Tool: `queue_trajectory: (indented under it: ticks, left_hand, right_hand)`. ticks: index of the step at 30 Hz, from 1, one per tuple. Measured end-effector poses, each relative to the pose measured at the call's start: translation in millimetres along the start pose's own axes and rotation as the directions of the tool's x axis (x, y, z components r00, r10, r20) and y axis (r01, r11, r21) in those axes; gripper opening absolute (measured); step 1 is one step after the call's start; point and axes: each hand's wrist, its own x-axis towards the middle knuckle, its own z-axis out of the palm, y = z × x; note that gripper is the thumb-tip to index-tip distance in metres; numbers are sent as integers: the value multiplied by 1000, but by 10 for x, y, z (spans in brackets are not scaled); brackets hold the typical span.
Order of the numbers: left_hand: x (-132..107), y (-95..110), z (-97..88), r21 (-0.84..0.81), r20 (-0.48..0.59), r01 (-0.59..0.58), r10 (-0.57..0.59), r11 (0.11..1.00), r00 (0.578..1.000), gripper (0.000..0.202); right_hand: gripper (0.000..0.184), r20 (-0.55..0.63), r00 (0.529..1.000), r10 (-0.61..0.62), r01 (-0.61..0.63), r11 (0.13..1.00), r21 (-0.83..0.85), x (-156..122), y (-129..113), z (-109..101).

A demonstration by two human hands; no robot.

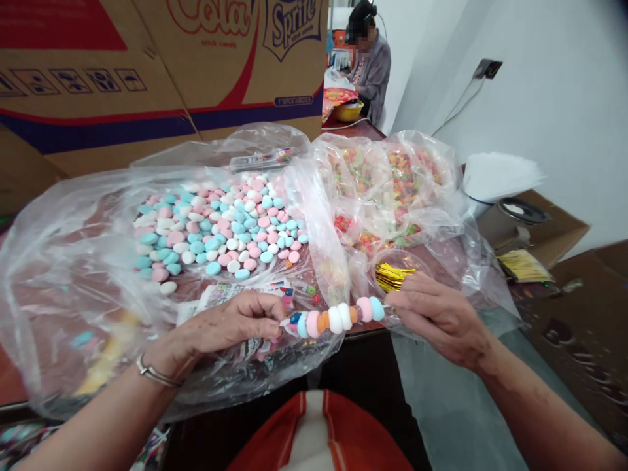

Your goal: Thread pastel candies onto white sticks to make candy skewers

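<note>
A candy skewer (339, 318) of blue, pink, white and orange pieces is stretched level between my hands, over the table's front edge. My left hand (240, 318) pinches its left end, where a small coloured printed piece shows by the thumb. At the other end, my right hand (436, 314) has its fingers closed on the thin stick beside a blue candy. Printed wrappers (210, 297) lie partly under my left hand. Just behind my right hand is a round clear container with gold twist ties (392, 276).
Pink, blue and white candies (220, 226) fill an opened clear plastic bag (63, 242). Bagged colourful gummies (377, 173) lie to its right. A large cardboard box (220, 78) stands behind. At right are a metal canister (505, 222) and more boxes. Another person (375, 65) works farther back.
</note>
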Motion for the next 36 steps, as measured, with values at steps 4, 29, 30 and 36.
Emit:
queue_trajectory:
  ticks: [4, 29, 30, 36]
  left_hand:
    - [-32, 60, 30, 106, -64, 12, -5, 994, 998, 18]
    - [-73, 91, -43, 299, -165, 45, 5, 953, 986, 21]
    - [-77, 111, -40, 299, -177, 49, 4, 953, 984, 21]
    - [-78, 119, -12, 200, -197, -13, 54, 980, 979, 30]
  right_hand:
    - [18, -11, 1000, 7, -8, 997, -74, -14, 18, 5]
    - [21, 123, 992, 31, -26, 999, -40, -41, 51, 40]
    - [21, 129, 991, 41, -40, 999, -7, -42, 59, 30]
    - [17, -31, 917, 399, -370, 874, 315, -150, 117, 88]
